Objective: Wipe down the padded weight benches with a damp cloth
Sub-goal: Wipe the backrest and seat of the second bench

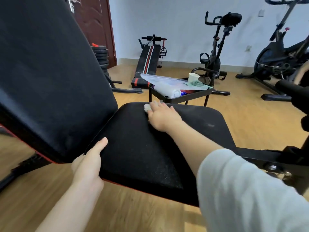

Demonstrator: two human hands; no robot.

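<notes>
The weight bench has a black seat pad (150, 148) and a raised black backrest pad (46, 81) to its left. My right hand (161, 117) lies palm down on the far part of the seat pad and holds a small pale cloth (147, 107), which shows bunched beside my fingers at the pad's far edge. My left hand (88, 163) grips the near left edge of the seat pad. Its thumb lies on top and its fingers are hidden underneath.
Just beyond the bench stands a small black tray table (192, 96) with a clear plastic lid, a bottle, a paper cup (193, 77) and a green rag. A sit-up bench (148, 61), stacked weight plates (102, 56) and two exercise bikes (215, 52) stand on the wooden floor.
</notes>
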